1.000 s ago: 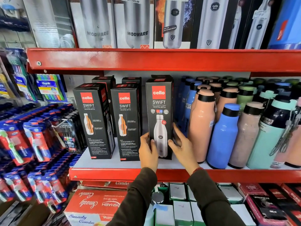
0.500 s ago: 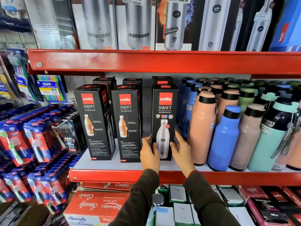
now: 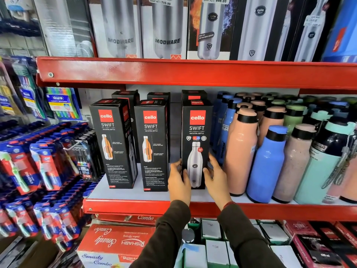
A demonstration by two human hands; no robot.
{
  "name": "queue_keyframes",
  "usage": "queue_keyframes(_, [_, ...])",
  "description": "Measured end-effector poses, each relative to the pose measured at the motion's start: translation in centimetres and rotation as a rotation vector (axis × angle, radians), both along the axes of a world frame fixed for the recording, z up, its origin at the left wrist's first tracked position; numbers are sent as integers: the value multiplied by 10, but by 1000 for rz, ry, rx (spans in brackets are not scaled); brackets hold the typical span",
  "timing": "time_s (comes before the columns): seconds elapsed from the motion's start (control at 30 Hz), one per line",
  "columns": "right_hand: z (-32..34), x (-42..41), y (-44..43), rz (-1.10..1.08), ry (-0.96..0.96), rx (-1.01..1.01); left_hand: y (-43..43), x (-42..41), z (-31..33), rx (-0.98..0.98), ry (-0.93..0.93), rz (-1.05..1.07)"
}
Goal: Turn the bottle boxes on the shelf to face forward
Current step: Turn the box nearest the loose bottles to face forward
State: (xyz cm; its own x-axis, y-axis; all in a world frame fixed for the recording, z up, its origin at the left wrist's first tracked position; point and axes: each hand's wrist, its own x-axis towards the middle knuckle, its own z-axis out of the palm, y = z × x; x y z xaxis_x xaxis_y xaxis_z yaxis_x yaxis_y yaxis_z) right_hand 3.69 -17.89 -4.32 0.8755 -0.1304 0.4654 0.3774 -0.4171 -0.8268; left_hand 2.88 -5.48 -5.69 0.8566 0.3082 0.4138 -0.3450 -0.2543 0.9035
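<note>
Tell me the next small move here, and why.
Probably let go of the right box and reach for the middle box. The right box, held by the left hand and right hand, already shows its front panel; the middle one shows a different panel.

Cello Swift box point(image 3: 196, 144) centre of frame: black printed cardboard, slight sheen, picture of polished steel bottle on front.
Two Cello Swift boxes point(image 3: 133, 144) left of it: same black cardboard, smooth, faintly glossy.
Shelf edge point(image 3: 135, 206) across lower middle: red painted metal, glossy, light scuffs.
Upper shelf edge point(image 3: 173, 71) across upper middle: red painted metal, shiny.
Peach bottle point(image 3: 240, 151) right of centre: smooth matt body, black plastic collar.
Blue bottle point(image 3: 265, 165) right: smooth, soft sheen.
Toothbrush packs point(image 3: 38, 161) left: clear glossy plastic blister over printed card.
Sleeves point(image 3: 170, 238) bottom centre: dark matt cloth.
Smarty Combo carton point(image 3: 114, 244) lower left: red printed cardboard.
</note>
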Motion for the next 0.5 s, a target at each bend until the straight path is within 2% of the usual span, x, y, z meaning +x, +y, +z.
queue_keyframes(0.3, [-3,-3,5,-28,4,35,3,-1,3,3,17,-20])
queue_keyframes(0.5, [-9,-10,6,-156,-96,117,5,-9,6,5,4,-25])
